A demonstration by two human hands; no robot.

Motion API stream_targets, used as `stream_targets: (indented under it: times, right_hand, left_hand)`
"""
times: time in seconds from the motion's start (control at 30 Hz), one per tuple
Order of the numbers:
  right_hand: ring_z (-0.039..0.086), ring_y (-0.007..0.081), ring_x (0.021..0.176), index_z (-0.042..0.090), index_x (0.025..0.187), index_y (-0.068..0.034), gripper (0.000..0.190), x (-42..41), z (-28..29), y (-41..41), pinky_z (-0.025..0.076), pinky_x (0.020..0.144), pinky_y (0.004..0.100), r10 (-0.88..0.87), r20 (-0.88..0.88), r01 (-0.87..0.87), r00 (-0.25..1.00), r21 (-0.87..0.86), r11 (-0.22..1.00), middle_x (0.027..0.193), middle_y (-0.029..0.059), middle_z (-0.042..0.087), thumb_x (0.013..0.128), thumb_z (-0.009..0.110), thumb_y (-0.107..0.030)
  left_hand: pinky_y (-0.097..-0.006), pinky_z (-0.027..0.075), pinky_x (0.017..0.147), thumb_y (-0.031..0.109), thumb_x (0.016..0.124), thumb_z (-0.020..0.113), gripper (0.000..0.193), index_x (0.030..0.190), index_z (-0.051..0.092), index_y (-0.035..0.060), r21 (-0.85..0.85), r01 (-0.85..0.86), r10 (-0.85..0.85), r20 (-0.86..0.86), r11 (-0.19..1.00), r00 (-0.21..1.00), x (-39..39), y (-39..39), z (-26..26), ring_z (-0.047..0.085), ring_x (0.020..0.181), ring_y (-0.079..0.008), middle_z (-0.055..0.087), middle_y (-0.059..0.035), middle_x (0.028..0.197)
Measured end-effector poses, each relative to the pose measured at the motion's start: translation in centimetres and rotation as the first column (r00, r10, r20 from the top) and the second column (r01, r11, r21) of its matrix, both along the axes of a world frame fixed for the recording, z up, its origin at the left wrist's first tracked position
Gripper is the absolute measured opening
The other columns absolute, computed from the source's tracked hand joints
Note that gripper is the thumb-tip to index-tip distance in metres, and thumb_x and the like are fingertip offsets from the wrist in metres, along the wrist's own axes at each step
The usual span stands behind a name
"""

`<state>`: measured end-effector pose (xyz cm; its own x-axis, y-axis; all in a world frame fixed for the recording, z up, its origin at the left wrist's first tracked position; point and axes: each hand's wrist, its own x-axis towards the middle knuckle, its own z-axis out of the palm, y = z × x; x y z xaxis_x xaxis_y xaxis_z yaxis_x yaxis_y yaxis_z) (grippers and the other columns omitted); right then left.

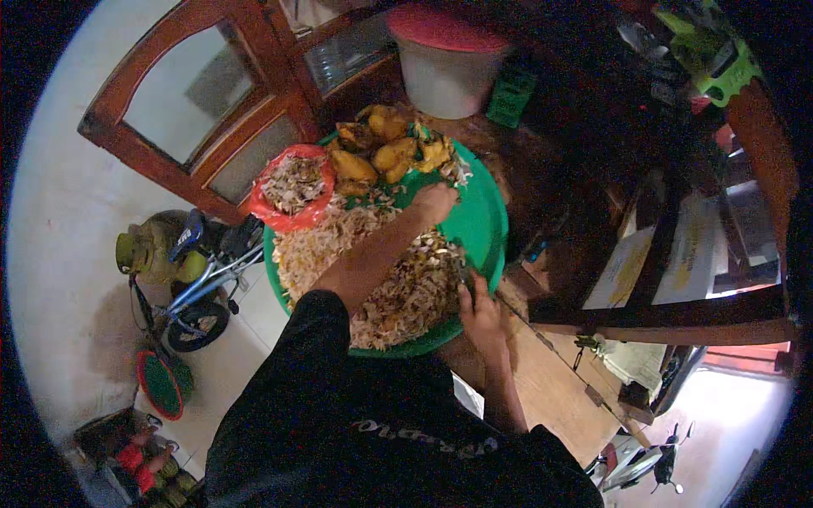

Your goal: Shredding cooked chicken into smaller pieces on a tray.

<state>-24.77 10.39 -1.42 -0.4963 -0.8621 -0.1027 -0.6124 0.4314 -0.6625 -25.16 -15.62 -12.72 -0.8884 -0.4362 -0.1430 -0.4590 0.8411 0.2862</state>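
My left hand (435, 202) reaches across a large round green plastic tray (479, 216), its fingers low over the bare green part near some pale shreds. At the tray's right edge is my right hand (479, 311), fingers curled around something dark and narrow that I cannot make out. Shredded food (406, 298), brown and pale, is heaped on the near side of the tray, with a paler heap (317, 254) to the left. A red plastic bag (292, 222) full of shreds stands at the tray's left edge. Yellow-brown cooked pieces, seemingly chicken (352, 166), lie along the far side.
Beyond the tray stands a whitish bucket (444, 79) with a red lid, beside a green box (511, 95). A wooden glass-paned cabinet door (190, 95) hangs open at upper left. A small bicycle (197, 305) and a green basket (159, 384) are on the left.
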Motion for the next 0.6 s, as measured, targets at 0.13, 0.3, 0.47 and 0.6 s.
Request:
stream_targets:
  times: [0.13,0.3,0.47,0.6]
  right_hand:
    - [0.056,0.0172,0.058,0.041,0.129,-0.006,0.044,-1.7,-1.4,0.4,0.045,0.053,0.0286,-0.128,0.229,0.122,0.965,0.039,0.992,0.068,0.0082,0.057,0.094,0.047,-0.033]
    - [0.039,0.0065,0.043,0.039,0.132,-0.01,0.045,-1.8,-0.6,-2.4,0.031,0.04,0.0217,-0.13,0.532,0.259,0.837,-0.175,0.95,0.053,-0.002,0.042,0.095,0.043,-0.036]
    - [0.04,0.0075,0.045,0.023,0.142,-0.016,0.051,0.7,2.7,-6.1,0.033,0.042,0.0226,0.125,0.553,0.017,0.823,-0.245,0.969,0.055,-0.0013,0.043,0.096,0.041,-0.026]
    - [0.041,0.0087,0.048,0.021,0.143,-0.013,0.051,2.5,3.6,-8.2,0.036,0.046,0.0231,0.381,0.376,-0.276,0.845,-0.305,0.912,0.056,0.0003,0.043,0.095,0.038,-0.015]
  left_hand:
    - [-0.0355,0.053,0.072,0.011,0.085,0.055,0.024,0.105,0.058,-0.0006,0.445,0.026,0.08,-0.218,0.895,0.973,1.3,-0.8,0.4,0.064,0.085,-0.0268,0.063,-0.0182,0.098]
    - [-0.0287,0.05,0.076,0.008,0.084,0.059,0.033,0.116,0.054,0.0016,0.899,0.395,0.75,-0.127,-0.189,0.649,7.9,3.6,9.2,0.061,0.088,-0.017,0.063,-0.0089,0.103]
    - [-0.027,0.048,0.077,0.005,0.084,0.058,0.035,0.118,0.054,0.0031,0.964,0.266,0.839,-0.129,-0.019,0.528,14.2,7.8,16.6,0.06,0.088,-0.0151,0.063,-0.0069,0.103]
    - [-0.0215,0.045,0.069,0.01,0.085,0.059,0.031,0.115,0.056,0.0035,0.989,0.142,0.904,-0.087,0.029,0.418,17.2,9.6,15.4,0.057,0.08,-0.0089,0.063,-0.0006,0.096]
